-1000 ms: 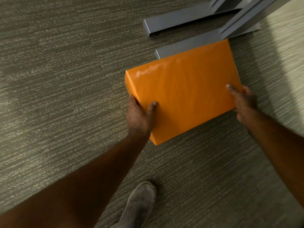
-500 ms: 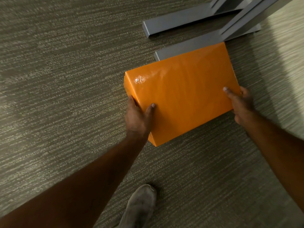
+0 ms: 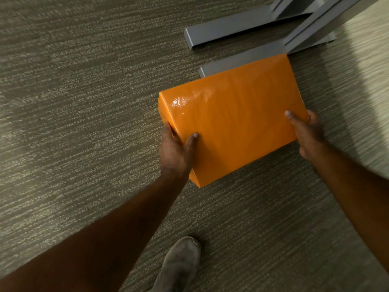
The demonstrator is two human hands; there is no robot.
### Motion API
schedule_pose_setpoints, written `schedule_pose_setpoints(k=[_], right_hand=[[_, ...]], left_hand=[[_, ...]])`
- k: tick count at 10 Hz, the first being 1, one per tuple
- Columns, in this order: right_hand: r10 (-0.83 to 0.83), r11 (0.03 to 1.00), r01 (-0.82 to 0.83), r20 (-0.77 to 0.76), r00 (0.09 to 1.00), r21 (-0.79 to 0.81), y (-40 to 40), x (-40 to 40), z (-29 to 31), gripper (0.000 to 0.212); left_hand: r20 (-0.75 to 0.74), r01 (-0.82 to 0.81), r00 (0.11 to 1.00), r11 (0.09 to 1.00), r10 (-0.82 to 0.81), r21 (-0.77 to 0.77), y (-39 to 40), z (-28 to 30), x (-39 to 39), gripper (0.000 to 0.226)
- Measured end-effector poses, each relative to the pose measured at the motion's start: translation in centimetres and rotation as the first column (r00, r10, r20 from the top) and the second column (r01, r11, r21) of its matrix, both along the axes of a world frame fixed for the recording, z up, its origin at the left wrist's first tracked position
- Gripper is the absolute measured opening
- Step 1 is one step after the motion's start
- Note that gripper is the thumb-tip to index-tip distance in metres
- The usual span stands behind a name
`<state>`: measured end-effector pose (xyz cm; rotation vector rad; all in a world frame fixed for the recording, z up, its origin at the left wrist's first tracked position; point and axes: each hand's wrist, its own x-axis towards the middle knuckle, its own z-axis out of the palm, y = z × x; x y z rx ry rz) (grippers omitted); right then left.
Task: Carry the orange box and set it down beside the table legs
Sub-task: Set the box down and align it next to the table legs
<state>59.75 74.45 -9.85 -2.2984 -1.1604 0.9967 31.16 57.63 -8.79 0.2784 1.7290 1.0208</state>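
Obs.: Person bent forward over the carpet floor (image 3: 84,123), both arms stretched down. The orange box (image 3: 231,123) is held flat between both hands, glossy top face upward.

Left hand (image 3: 175,151): clamped on the near left corner of the box, thumb lying on the top face, fingers wrapped along the left side wall. Right hand (image 3: 306,131): gripping the right end, thumb on top, the other fingers hidden beneath or behind the edge. Both hands closed on the box.

Position: the far long edge of the box overlaps, in this view, the nearer of the grey table legs (image 3: 237,60); a second foot bar lies further off, with the uprights running out of the top right corner of the frame. Whether the underside already touches the carpet cannot be told; the shadow under the near corner suggests it is low, close to the floor or just resting.

One shoe (image 3: 179,264) is planted on the carpet below the box.

Step, as judged: the last part of the set-down, carrying done, placement in hand.

Next move, as judged: lower level until the base sits fully on the carpet alongside the foot bar, not riding on it. Then slip the fingers out from under the right end and release both hands.
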Motion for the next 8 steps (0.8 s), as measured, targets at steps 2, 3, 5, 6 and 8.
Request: schedule_pose_setpoints(k=[2,3,5,6,8], right_hand=[[0.013,1.000,-0.013,0.005,1.000,-0.006,0.0,0.1,-0.1,0.078],[0.018,1.000,-0.018,0.011,1.000,-0.015,0.1,0.2,0.0,0.077],[0.032,0.999,-0.034,0.122,0.992,0.012,-1.0,-0.5,0.2,0.085],[0.032,0.995,-0.051,0.199,0.979,0.090,-2.3,-1.1,0.4,0.089],[0.092,0.990,-0.120,0.310,0.946,0.073,-6.4,-2.7,1.2,0.098]], left_hand=[[-0.007,0.012,1.000,1.000,-0.012,0.002,0.0,-0.4,-0.1,0.070],[-0.006,0.013,1.000,1.000,-0.013,0.006,-0.2,-0.7,0.0,0.071],[-0.047,0.058,0.997,0.998,-0.057,0.008,-0.8,-1.1,-0.6,0.080],[-0.101,0.103,0.989,0.994,-0.105,-0.029,-1.6,-1.0,-1.1,0.087],[-0.255,0.277,0.920,0.955,-0.297,-0.109,-5.5,0.4,-3.1,0.094]])
